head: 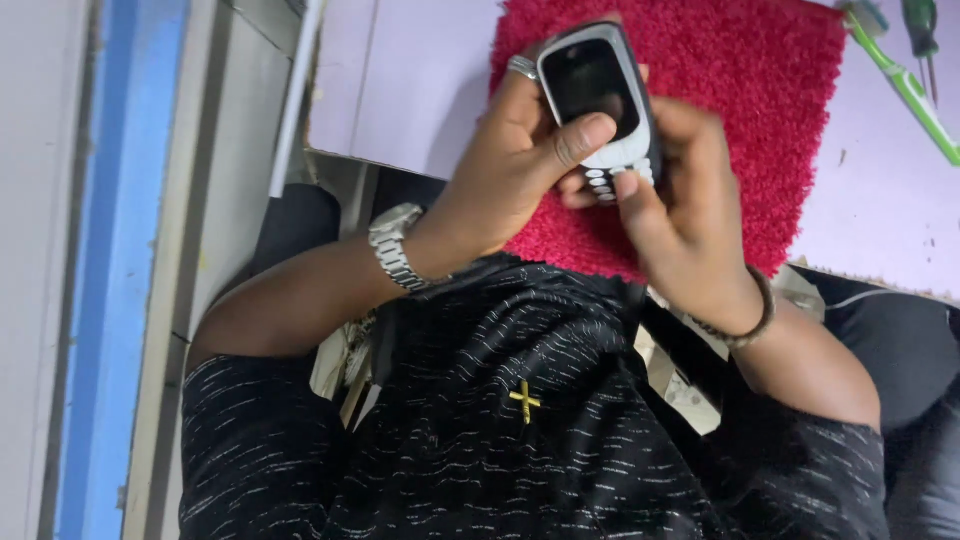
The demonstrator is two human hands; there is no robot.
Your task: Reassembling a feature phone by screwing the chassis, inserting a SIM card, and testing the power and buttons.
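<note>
Both hands' grip closed on the small dark keypad phone point(600, 100), left hand point(510, 160) steadying, right hand point(680, 220) pressing keys at six o'clock, above the red shaggy mat point(760, 120).

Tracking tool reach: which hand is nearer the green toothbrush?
Right. The right hand, at the keypad end of the phone, lies on the side of the toothbrush; the left hand holds the phone's other side, farther off.

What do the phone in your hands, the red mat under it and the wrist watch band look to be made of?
Phone: likely glossy dark plastic, with a sheen on its screen and pale keys. Red mat: shaggy textile pile, matte and fuzzy. Watch band: silvery metal links, shiny, by the look of it.
</note>
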